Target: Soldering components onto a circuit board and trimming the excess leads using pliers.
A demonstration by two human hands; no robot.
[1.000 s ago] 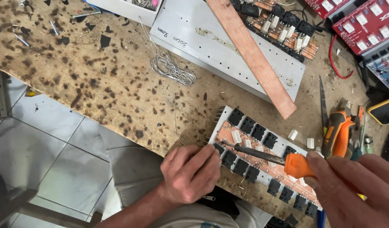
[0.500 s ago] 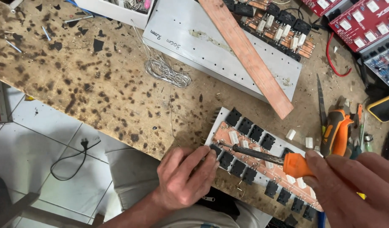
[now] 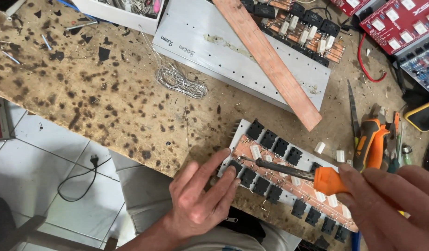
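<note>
**benchrat:** Going left to right over the scorched, spotted wooden bench [image 3: 84, 93]: off its left edge there's white tile floor [image 3: 33, 167] with a black plug and cord [image 3: 86, 174] lying on it. Further in, a tangle of thin silver wire [image 3: 179, 80] sits on the wood, just beside a long pale metal plate [image 3: 214, 51] with rows of small holes.

**solderfan:** And the hands?

**benchrat:** Left hand [image 3: 200, 200] comes up from the bottom edge, fingers spread loosely and laid flat, the tips pressing on the near-left corner of the circuit board [image 3: 289, 181]. It isn't wrapped around anything, just pinning the board down. That board is copper-coloured with rows of black square parts along both long sides and small white blocks down the middle, lying slantwise at the bench's front edge.

**solderfan:** What's over it?

**benchrat:** A soldering iron [image 3: 293, 173] with an orange collar, its dark shaft lying low across the board, tip near the left fingertips. Can't tell if the tip actually touches. Right hand [image 3: 391, 209] is closed around its handle at the bottom right.

**solderfan:** Other stuff?

**benchrat:** A copper-clad strip [image 3: 270, 60] lies diagonally across the metal plate. Orange-handled pliers [image 3: 370, 142] sit near the board's right end, and red boards [image 3: 391, 21] fill the top right corner.
</note>
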